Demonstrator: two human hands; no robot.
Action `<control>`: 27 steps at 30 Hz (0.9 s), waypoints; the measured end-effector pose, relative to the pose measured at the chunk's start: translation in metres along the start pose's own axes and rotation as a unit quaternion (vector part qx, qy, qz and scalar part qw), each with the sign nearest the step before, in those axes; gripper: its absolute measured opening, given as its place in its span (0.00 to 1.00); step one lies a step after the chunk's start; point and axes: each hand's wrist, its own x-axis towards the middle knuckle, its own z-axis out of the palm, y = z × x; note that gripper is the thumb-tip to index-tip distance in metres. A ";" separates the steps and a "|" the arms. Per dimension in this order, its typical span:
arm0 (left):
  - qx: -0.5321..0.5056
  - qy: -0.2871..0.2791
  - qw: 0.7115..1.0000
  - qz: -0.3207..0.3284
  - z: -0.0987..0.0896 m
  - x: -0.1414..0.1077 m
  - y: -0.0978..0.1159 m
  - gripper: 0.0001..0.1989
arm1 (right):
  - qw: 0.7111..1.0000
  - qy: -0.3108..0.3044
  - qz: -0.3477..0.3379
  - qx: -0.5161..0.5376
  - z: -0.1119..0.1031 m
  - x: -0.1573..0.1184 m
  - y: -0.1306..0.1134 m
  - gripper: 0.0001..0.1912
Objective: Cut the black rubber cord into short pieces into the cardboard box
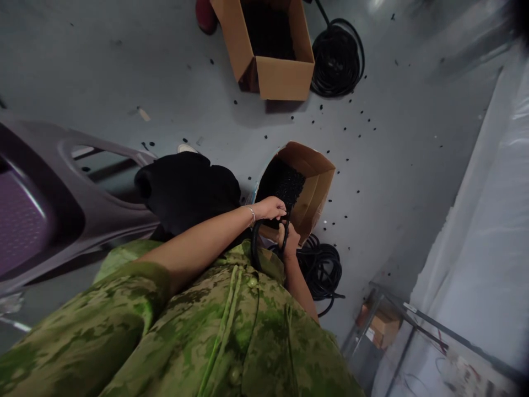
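Note:
My right hand [291, 240] is wrapped round a black cable or hose [255, 245], which loops beside it toward my lap. Just above and to the left, my left hand [270, 208], with a bracelet at the wrist, has its fingers pinched together close to the cable's upper part. What lies between those fingertips is too small to make out. Both hands are over the near side of an open cardboard box [318, 184]. Inside it is a heap of small black pieces [285, 182]. A coil of black cable [324, 267] rests on the floor by my right forearm.
A second cardboard box [285, 80] of black pieces stands farther off, with another cable coil [336, 60] beside it. Small black bits dot the grey floor [392, 165]. At left is a purple and grey plastic chair [45, 182]; at lower right, a metal frame [413, 314].

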 end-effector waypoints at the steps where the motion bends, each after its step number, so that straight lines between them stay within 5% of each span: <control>1: 0.016 -0.004 1.000 -0.007 0.002 0.000 -0.001 0.06 | 1.000 0.010 0.008 0.002 -0.001 0.002 -0.001 0.24; 12: 0.067 0.079 0.992 -0.067 0.000 0.007 -0.001 0.03 | 0.986 -0.072 0.096 0.117 -0.011 0.011 -0.007 0.27; 17: -0.131 0.084 0.983 -0.093 0.002 0.002 0.008 0.19 | 0.984 -0.067 0.099 0.135 -0.014 0.008 -0.013 0.27; 22: -0.377 0.088 0.914 -0.123 -0.001 -0.007 0.022 0.31 | 0.979 -0.068 0.112 0.158 -0.016 0.011 -0.021 0.24; 27: -0.458 0.167 0.866 -0.108 -0.009 -0.004 0.025 0.33 | 0.943 -0.077 0.128 0.299 -0.015 0.002 -0.025 0.32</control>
